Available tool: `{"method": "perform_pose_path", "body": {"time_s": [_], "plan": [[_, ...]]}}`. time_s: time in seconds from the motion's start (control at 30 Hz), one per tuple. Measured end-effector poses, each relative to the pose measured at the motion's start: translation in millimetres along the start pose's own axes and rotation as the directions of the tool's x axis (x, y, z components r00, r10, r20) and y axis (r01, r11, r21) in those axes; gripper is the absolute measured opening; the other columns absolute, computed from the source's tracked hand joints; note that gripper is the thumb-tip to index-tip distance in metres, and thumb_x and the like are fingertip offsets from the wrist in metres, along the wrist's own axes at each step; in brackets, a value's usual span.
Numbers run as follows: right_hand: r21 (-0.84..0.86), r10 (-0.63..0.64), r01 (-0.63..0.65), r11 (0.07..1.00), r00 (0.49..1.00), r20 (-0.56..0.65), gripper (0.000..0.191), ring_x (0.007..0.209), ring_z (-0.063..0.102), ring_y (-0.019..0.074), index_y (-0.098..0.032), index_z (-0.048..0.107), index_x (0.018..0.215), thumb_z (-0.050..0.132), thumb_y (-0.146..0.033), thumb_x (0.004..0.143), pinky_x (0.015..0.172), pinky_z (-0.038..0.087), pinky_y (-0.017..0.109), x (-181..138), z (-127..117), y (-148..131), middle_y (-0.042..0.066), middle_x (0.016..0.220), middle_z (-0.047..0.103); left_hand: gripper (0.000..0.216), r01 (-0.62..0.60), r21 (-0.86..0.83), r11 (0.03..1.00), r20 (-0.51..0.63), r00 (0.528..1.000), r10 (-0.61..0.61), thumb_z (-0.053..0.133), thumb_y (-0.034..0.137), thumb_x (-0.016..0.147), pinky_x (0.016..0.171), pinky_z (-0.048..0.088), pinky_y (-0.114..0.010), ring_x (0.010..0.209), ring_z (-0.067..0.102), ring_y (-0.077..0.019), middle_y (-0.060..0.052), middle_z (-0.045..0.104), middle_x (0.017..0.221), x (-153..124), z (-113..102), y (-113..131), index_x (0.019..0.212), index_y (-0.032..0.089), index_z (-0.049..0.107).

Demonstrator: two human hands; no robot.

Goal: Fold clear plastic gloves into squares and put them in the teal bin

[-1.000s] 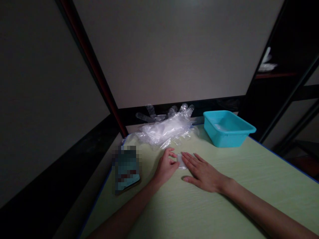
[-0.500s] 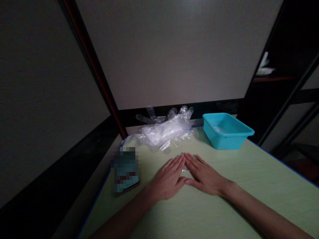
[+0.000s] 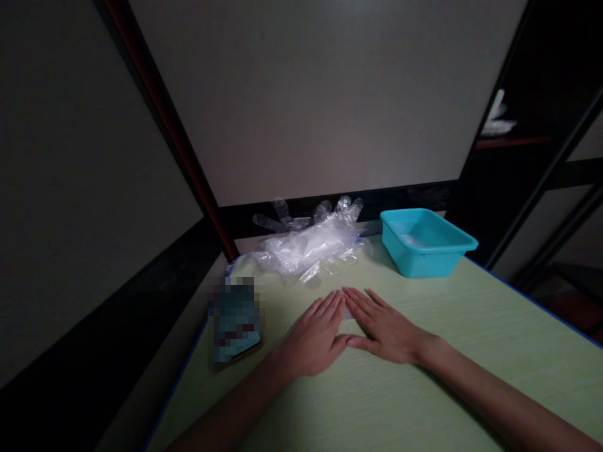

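My left hand and my right hand lie flat on the pale green table, fingers stretched out and the index fingertips touching. Between and under the fingers a small piece of clear plastic is pressed against the tabletop; most of it is hidden. A loose heap of clear plastic gloves lies a short way beyond the hands, at the table's far edge.
A turquoise plastic tub stands at the back right with something pale inside. A blurred teal object lies near the left edge. A grey wall rises behind the table, and dark shelving stands to the right.
My left hand went from a pinch on the small plastic piece to lying flat beside the right hand. Since half a second ago the hands have hardly moved.
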State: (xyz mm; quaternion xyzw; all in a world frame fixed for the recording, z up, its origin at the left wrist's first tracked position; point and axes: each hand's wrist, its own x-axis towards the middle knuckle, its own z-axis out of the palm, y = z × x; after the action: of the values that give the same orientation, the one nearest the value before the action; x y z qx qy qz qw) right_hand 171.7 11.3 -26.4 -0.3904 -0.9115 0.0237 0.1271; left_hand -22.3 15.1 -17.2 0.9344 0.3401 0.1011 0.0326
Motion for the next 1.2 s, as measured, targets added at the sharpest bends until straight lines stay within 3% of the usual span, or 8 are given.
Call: {"method": "perform_pose_path", "body": {"time_s": [0.27, 0.37, 0.47, 0.6, 0.73, 0.87, 1.03, 1.2], "plan": [[0.059, 0.014, -0.017, 0.998, 0.999, 0.049, 0.073, 0.128, 0.013, 0.0241, -0.008, 0.019, 0.135, 0.031, -0.057, 0.081, 0.104, 0.013, 0.043, 1.4, -1.7, 0.4, 0.016, 0.139, 0.018, 0.058, 0.008, -0.039, 0.999, -0.008, 1.0, -0.009, 0.038, 0.039, 0.085, 0.104, 0.014, -0.038, 0.129, 0.014, -0.0208, -0.014, 0.02, 0.139, 0.8, 1.2, -0.4, 0.132, 0.011, 0.021], [0.117, -0.015, 0.012, 0.993, 1.0, 0.026, 0.075, 0.127, 0.017, 0.024, -0.007, 0.016, 0.135, 0.036, -0.055, 0.081, 0.103, 0.018, 0.043, 0.6, -8.1, 5.3, 0.017, 0.138, 0.021, 0.064, 0.041, -0.096, 0.995, -0.062, 0.997, -0.047, 0.044, 0.039, 0.081, 0.104, 0.018, -0.038, 0.128, 0.017, -0.0217, -0.014, 0.02, 0.139, 1.1, 2.3, -2.0, 0.133, 0.011, 0.02], [0.149, -0.08, 0.086, 0.985, 0.996, -0.046, 0.061, 0.121, 0.032, 0.0217, -0.011, 0.03, 0.131, 0.042, -0.047, 0.083, 0.1, 0.027, 0.039, -1.7, -17.4, 13.6, 0.014, 0.133, 0.036, 0.065, 0.072, -0.15, 0.986, -0.136, 0.986, -0.092, 0.05, 0.033, 0.077, 0.103, 0.022, -0.037, 0.126, 0.023, -0.0218, -0.013, 0.025, 0.138, 1.6, 3.6, -3.9, 0.132, 0.013, 0.022], [0.023, -0.161, 0.165, 0.986, 0.979, -0.123, 0.027, 0.1, 0.052, 0.0188, -0.016, 0.058, 0.103, 0.043, -0.031, 0.086, 0.087, 0.04, 0.034, -4.7, -24.0, 21.9, 0.009, 0.107, 0.059, 0.057, 0.12, -0.144, 0.982, -0.161, 0.977, -0.143, 0.049, 0.028, 0.077, 0.102, 0.026, -0.035, 0.122, 0.032, -0.0211, -0.013, 0.036, 0.132, 2.2, 4.7, -4.8, 0.129, 0.012, 0.03], [-0.174, -0.264, 0.239, 0.955, 0.954, -0.141, 0.021, 0.084, 0.056, 0.0174, -0.015, 0.061, 0.092, 0.042, -0.022, 0.087, 0.076, 0.044, 0.032, -4.1, -23.0, 20.0, 0.008, 0.088, 0.063, 0.055, 0.125, -0.135, 0.983, -0.152, 0.978, -0.145, 0.049, 0.029, 0.077, 0.1, 0.028, -0.035, 0.12, 0.035, -0.0218, -0.014, 0.039, 0.13, 2.9, 4.8, -4.0, 0.127, 0.011, 0.033], [-0.298, -0.331, 0.286, 0.911, 0.937, -0.11, 0.021, 0.083, 0.056, 0.018, -0.015, 0.06, 0.089, 0.04, -0.017, 0.087, 0.074, 0.044, 0.032, -1.1, -23.2, 11.3, 0.008, 0.087, 0.063, 0.054, 0.127, -0.132, 0.983, -0.15, 0.978, -0.146, 0.05, 0.029, 0.077, 0.1, 0.029, -0.034, 0.119, 0.036, -0.0221, -0.013, 0.04, 0.129, 3.5, 5.5, -3.8, 0.126, 0.011, 0.034], [-0.268, -0.297, 0.253, 0.93, 0.944, -0.141, 0.02, 0.093, 0.054, 0.0201, -0.013, 0.059, 0.096, 0.041, -0.015, 0.086, 0.08, 0.043, 0.034, 3.1, -20.4, 4.5, 0.01, 0.101, 0.061, 0.054, 0.118, -0.134, 0.984, -0.169, 0.976, -0.14, 0.05, 0.029, 0.077, 0.1, 0.029, -0.034, 0.118, 0.037, -0.0214, -0.012, 0.041, 0.128, 3.6, 7.4, -4.4, 0.125, 0.012, 0.034], [-0.06, -0.162, 0.153, 0.986, 0.965, -0.208, 0.024, 0.1, 0.053, 0.0203, -0.013, 0.058, 0.101, 0.041, -0.015, 0.084, 0.085, 0.042, 0.034, 8.0, -12.0, 7.2, 0.012, 0.103, 0.061, 0.052, 0.122, -0.155, 0.98, -0.186, 0.971, -0.151, 0.051, 0.027, 0.075, 0.099, 0.029, -0.032, 0.116, 0.039, -0.0206, -0.011, 0.044, 0.125, 4.9, 5.1, -3.6, 0.123, 0.013, 0.037]]}}
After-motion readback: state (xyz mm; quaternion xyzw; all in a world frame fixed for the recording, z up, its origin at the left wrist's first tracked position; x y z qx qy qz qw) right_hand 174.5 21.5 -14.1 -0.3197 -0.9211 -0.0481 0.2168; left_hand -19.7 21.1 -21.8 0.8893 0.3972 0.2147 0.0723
